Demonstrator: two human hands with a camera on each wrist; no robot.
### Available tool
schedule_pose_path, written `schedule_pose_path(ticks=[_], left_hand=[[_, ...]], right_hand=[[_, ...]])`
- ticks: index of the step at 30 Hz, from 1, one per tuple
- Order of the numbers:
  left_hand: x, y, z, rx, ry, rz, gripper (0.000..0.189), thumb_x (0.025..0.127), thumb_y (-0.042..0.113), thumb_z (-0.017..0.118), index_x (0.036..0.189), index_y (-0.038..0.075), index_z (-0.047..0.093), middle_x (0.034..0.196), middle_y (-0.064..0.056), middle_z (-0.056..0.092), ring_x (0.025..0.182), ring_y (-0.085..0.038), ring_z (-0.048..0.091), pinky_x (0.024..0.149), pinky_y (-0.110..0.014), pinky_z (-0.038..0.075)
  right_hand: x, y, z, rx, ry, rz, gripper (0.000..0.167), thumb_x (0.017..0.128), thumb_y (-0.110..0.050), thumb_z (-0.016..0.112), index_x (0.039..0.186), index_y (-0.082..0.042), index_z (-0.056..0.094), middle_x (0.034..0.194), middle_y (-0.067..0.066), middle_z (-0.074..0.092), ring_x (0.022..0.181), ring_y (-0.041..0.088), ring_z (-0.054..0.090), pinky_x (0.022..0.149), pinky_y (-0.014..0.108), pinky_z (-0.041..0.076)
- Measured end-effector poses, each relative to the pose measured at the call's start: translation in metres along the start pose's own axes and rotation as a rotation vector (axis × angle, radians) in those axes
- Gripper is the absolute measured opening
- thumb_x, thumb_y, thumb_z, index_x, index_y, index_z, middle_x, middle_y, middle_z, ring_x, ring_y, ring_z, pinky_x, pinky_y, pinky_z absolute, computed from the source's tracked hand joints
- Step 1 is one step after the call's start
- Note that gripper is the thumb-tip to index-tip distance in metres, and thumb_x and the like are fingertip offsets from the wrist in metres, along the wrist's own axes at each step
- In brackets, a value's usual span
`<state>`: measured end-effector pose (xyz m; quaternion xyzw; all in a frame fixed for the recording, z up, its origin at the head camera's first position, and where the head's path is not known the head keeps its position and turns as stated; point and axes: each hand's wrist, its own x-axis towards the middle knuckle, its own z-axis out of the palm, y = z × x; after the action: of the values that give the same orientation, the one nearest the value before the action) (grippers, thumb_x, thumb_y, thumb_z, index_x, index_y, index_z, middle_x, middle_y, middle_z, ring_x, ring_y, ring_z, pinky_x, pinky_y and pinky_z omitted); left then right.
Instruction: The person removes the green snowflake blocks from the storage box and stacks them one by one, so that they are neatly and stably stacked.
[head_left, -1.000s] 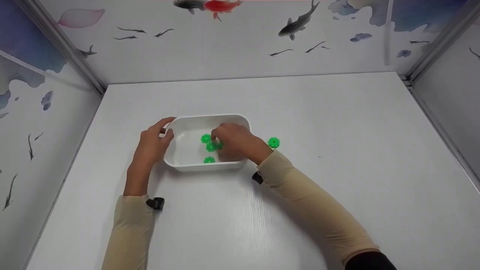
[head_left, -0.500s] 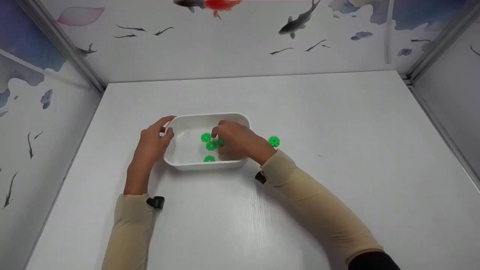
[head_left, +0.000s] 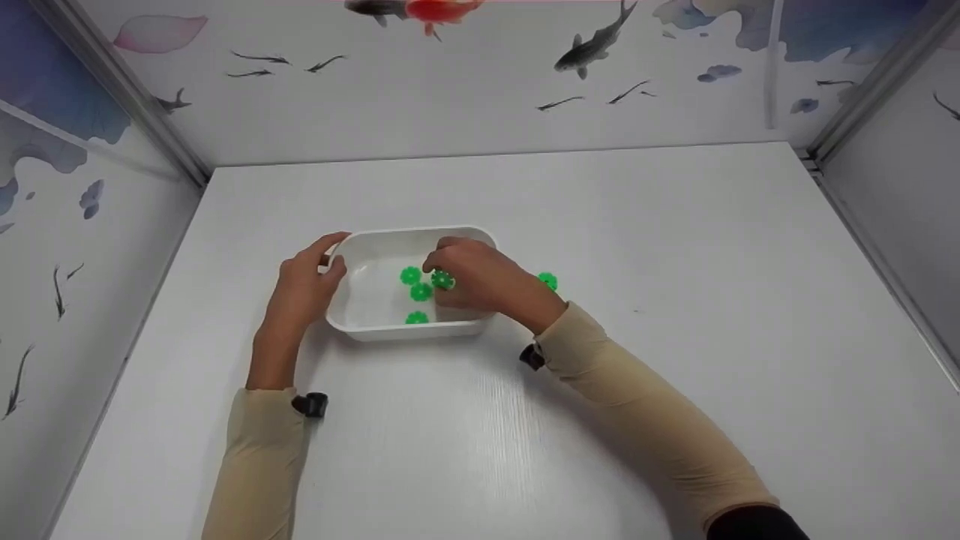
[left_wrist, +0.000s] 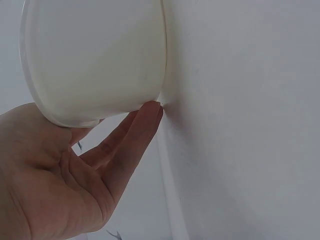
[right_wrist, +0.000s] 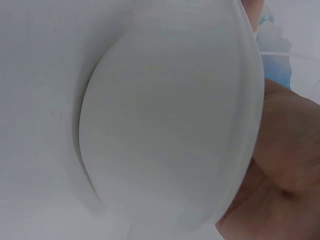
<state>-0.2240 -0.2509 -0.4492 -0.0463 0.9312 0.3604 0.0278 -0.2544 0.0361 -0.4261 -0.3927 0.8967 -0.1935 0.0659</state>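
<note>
A white plastic basin [head_left: 360, 328] stands on the table. My left hand [head_left: 301, 281] holds it by its left end; in the left wrist view the fingers [left_wrist: 132, 145] reach down along the outer wall while the thumb side lies at the rim. Over the basin's right half, my right hand [head_left: 476, 274] pinches a green flower-shaped plastic piece [head_left: 442, 280]. Loose inside lie three more such pieces: a rear one [head_left: 410, 275], a middle one [head_left: 421, 291] and one by the front wall [head_left: 417, 319]. In the right wrist view, the basin wall [right_wrist: 165, 115] hides the fingertips.
Another green piece [head_left: 548, 280] lies on the table outside the basin, partly behind the right wrist. The white tabletop [head_left: 675, 247] is enclosed by panels printed with fish, at the back [head_left: 450, 105] and at both sides.
My right hand has lifted slightly and turned, and the green piece in its fingers has come into fuller view. The right forearm has shifted a little rightward. The left hand keeps its hold.
</note>
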Motion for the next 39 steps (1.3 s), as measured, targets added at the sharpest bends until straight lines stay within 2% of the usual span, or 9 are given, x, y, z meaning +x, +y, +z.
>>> schedule_pose_path(ticks=[7, 13, 20, 27, 32, 39], left_hand=[[-0.001, -0.002, 0.001, 0.003, 0.002, 0.017, 0.049, 0.114, 0.025, 0.05, 0.163, 0.029, 0.049, 0.147, -0.022, 0.065, 0.129, -0.04, 0.069, 0.098, -0.056, 0.064], [0.0, -0.001, 0.002, -0.003, 0.0, 0.009, 0.05, 0.114, 0.025, 0.05, 0.164, 0.029, 0.048, 0.147, -0.021, 0.066, 0.13, -0.04, 0.069, 0.099, -0.056, 0.064], [0.0, 0.001, 0.002, 0.004, 0.005, 0.008, 0.05, 0.114, 0.026, 0.05, 0.164, 0.029, 0.048, 0.146, -0.021, 0.066, 0.131, -0.04, 0.068, 0.099, -0.056, 0.063], [-0.001, 0.001, 0.001, -0.003, 0.008, 0.012, 0.049, 0.114, 0.025, 0.05, 0.163, 0.029, 0.049, 0.146, -0.021, 0.066, 0.129, -0.039, 0.069, 0.098, -0.056, 0.064], [-0.001, 0.001, 0.001, -0.006, -0.003, 0.012, 0.05, 0.114, 0.026, 0.05, 0.164, 0.029, 0.048, 0.147, -0.022, 0.064, 0.129, -0.04, 0.069, 0.098, -0.056, 0.064], [-0.001, 0.001, 0.0, -0.006, -0.009, 0.008, 0.05, 0.114, 0.026, 0.05, 0.164, 0.028, 0.048, 0.147, -0.022, 0.064, 0.132, -0.041, 0.067, 0.1, -0.056, 0.063]], right_hand=[[-0.012, 0.001, -0.007, 0.045, 0.1, -0.096, 0.034, 0.095, -0.005, 0.07, 0.129, -0.005, 0.078, 0.119, 0.007, 0.076, 0.108, 0.023, 0.07, 0.095, 0.038, 0.06], [-0.023, 0.005, -0.015, 0.149, 0.174, -0.134, 0.034, 0.095, -0.002, 0.069, 0.129, -0.005, 0.076, 0.122, 0.007, 0.074, 0.103, 0.018, 0.073, 0.092, 0.034, 0.064], [-0.035, 0.011, -0.019, 0.191, 0.257, -0.192, 0.027, 0.096, -0.001, 0.069, 0.121, -0.006, 0.078, 0.121, 0.007, 0.072, 0.104, 0.017, 0.072, 0.09, 0.032, 0.065], [-0.046, 0.016, -0.021, 0.214, 0.296, -0.212, 0.025, 0.097, -0.001, 0.071, 0.12, -0.008, 0.079, 0.119, 0.005, 0.072, 0.107, 0.015, 0.072, 0.092, 0.02, 0.061], [-0.054, 0.02, -0.022, 0.243, 0.319, -0.222, 0.024, 0.096, 0.0, 0.07, 0.117, -0.006, 0.078, 0.118, 0.007, 0.072, 0.11, 0.017, 0.072, 0.094, 0.025, 0.063], [-0.064, 0.028, -0.025, 0.23, 0.338, -0.217, 0.024, 0.096, 0.001, 0.071, 0.118, -0.006, 0.077, 0.12, 0.007, 0.072, 0.111, 0.017, 0.071, 0.094, 0.029, 0.065]])
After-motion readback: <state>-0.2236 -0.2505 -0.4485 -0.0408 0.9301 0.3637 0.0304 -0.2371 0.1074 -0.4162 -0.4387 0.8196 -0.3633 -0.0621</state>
